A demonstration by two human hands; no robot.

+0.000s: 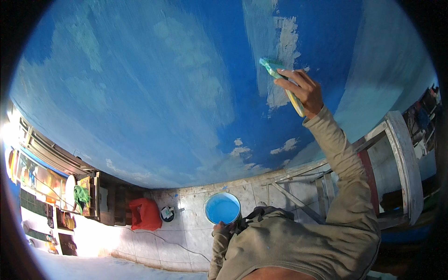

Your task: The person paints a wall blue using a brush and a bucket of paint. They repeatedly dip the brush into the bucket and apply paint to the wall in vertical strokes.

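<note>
My right hand [303, 90] is raised to the wall, its fingers wrapped around a paintbrush [295, 103] with a yellowish handle. The paint-coated bristles touch or nearly touch a blue wall [234, 94] beside a rough whitish patch [288, 42]. Lighter blue strokes streak the wall around darker blue areas. Low in front of my body, my left hand [220, 226] grips the near rim of a paint bucket [222, 208] filled with light blue paint. Most of that hand's fingers are hidden.
A weathered wooden frame [399, 164] stands close to my right arm. On the tiled floor [196, 241] lie a red bag [144, 213], a small dark container [167, 214] and a thin cable [168, 241]. Wooden furniture [112, 203] stands against the wall at left.
</note>
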